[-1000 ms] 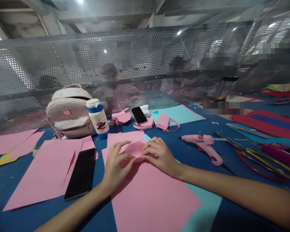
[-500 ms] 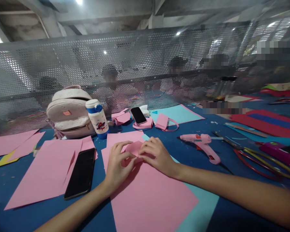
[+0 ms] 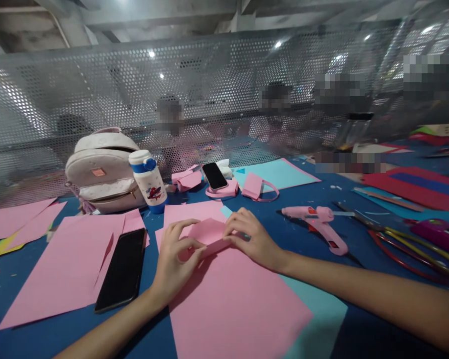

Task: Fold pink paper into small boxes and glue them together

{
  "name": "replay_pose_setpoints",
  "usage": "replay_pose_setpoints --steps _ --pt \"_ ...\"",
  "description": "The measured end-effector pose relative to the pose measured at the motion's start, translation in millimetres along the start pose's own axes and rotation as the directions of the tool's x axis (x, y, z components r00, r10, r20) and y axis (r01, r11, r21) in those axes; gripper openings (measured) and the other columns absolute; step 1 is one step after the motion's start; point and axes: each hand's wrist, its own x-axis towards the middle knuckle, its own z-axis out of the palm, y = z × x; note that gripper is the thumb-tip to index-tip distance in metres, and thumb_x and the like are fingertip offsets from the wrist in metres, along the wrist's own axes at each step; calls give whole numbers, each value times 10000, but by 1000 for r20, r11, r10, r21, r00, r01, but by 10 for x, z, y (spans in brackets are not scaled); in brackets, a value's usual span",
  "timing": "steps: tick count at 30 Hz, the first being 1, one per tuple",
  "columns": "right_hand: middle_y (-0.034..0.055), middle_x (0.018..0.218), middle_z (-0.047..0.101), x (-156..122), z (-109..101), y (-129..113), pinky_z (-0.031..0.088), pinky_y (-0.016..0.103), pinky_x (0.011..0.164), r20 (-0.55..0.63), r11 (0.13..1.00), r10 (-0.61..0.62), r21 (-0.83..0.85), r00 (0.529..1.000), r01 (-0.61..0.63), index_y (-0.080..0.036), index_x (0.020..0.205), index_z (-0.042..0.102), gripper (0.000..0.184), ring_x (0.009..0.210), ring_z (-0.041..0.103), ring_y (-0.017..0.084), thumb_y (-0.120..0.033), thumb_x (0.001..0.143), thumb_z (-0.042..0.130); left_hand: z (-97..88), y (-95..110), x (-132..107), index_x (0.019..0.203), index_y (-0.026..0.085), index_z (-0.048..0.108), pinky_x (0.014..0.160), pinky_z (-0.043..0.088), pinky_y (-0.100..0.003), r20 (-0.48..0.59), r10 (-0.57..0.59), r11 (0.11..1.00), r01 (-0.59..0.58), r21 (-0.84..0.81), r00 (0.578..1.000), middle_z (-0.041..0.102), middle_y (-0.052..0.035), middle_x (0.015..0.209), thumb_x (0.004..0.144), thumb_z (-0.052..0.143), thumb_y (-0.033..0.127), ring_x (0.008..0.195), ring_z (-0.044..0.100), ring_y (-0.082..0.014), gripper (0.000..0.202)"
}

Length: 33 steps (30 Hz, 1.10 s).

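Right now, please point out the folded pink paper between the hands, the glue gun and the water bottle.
folded pink paper [image 3: 209, 232]: head view, on its raised flap.
glue gun [image 3: 316, 215]: head view, on the pink barrel.
water bottle [image 3: 149, 184]: head view, on the white body.

Pink folded paper [image 3: 209, 233] on a pink sheet [image 3: 232, 304], blue table [image 3: 15, 279], black phone [image 3: 121, 269].

A single head-worn camera looks forward and down over the blue table [image 3: 295, 234]. It sits close above the left hand [image 3: 174, 262] and right hand [image 3: 252, 239] at the near edge, and sees as far as the perforated metal screen [image 3: 209, 99] and ceiling beams [image 3: 164, 15].
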Motion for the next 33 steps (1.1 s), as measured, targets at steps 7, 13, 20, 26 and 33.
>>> replay_pose_setpoints --steps 7,13,20,26,33 --pt "47 922 567 -31 -45 61 402 363 805 -13 998 30 57 999 -29 -212 835 670 125 892 499 213 -243 948 626 -101 -68 -68 816 250 703 970 401 -452 45 61 997 -63 43 997 588 -46 1272 895 619 161 1176 497 -272 146" --pt "43 907 562 -10 -56 132 405 353 793 -8 996 28 85 1000 -27 -202 822 636 146 884 492 208 -205 962 594 -94 -113 -65 797 246 691 907 463 -417 53 12 1000 -12 -4 999 583 -52 1260 903 617 187 1176 493 -273 142" --pt "33 907 575 5 -58 142 405 335 819 -17 990 38 139 999 -35 -210 796 632 164 915 510 201 -238 957 626 -75 -135 -54 789 243 682 943 440 -437 76 -53 998 57 -42 996 575 -53 1255 913 598 213 1184 492 -277 153" --pt "39 941 575 -13 -46 186 404 344 841 -29 980 104 175 994 -98 -213 855 636 136 943 511 207 -281 970 610 -80 -145 -33 772 235 663 1006 364 -452 48 -146 985 149 -82 988 575 -56 1236 912 571 205 1218 500 -276 170" --pt "41 919 576 13 -57 149 399 367 857 -18 978 106 183 994 -101 -208 809 634 220 937 508 216 -357 968 608 -98 -120 -45 783 239 668 1020 348 -431 63 -79 993 84 -81 995 581 -49 1236 923 562 221 1235 489 -263 176"
